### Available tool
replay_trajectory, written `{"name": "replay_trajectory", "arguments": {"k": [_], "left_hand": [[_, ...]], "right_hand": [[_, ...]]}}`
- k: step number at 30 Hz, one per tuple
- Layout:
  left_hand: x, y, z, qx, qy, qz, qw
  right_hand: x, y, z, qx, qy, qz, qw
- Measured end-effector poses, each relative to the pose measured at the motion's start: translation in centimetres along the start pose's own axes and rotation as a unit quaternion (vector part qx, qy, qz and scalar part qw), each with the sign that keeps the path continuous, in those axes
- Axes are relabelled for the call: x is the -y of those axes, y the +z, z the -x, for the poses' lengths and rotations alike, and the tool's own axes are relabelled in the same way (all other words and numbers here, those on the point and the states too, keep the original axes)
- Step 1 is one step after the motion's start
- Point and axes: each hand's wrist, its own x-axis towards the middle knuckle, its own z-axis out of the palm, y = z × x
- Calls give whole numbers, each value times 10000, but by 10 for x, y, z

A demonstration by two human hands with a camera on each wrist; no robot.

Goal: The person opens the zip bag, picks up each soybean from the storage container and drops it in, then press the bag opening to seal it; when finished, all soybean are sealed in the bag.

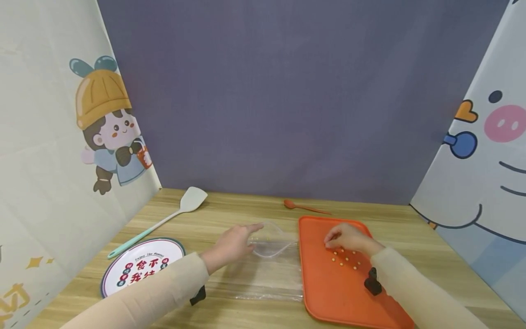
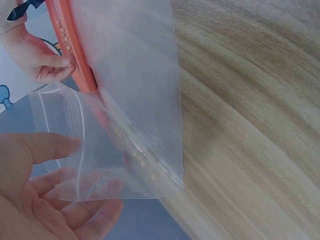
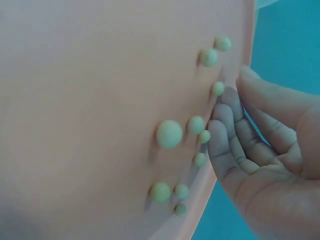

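Note:
My left hand (image 1: pixel 236 246) holds the mouth of a clear zip-lock bag (image 1: pixel 269 274), which gapes apart. In the left wrist view the thumb lies against one side of the bag (image 2: pixel 135 75) and the other fingers are behind the plastic. Several pale beans (image 2: pixel 142 162) lie inside near its bottom. My right hand (image 1: pixel 347 238) is low over the orange tray (image 1: pixel 328 301), beside several round, pale yellow beans (image 1: pixel 346 259). In the right wrist view its bent fingers are beside the beans (image 3: pixel 169 134), thumb slightly apart, and no held bean is visible.
Left of the bag lies a printed plate (image 1: pixel 117 274), partly covered by the left sleeve. Behind it is a white spatula (image 1: pixel 193 199) with a mint handle. A small orange spoon (image 1: pixel 289 204) lies behind the tray. Cloth walls (image 1: pixel 287 100) enclose the wooden table (image 1: pixel 242 210).

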Motion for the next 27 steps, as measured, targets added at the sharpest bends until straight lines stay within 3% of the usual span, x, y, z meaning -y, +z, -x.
{"name": "replay_trajectory", "arguments": {"k": [6, 16, 21, 27], "left_hand": [[1, 1, 0, 59, -76, 8, 10000], [0, 1, 1, -58, -19, -14, 10000], [-1, 1, 1, -80, -33, -27, 10000], [-3, -1, 1, -116, 45, -11, 9999]], "right_hand": [[7, -2, -4, -129, 50, -201, 9997], [34, -7, -6, -360, -382, -474, 9975], [54, -1, -10, -546, -581, -298, 9964], [78, 14, -16, -452, -997, -752, 9911]]}}
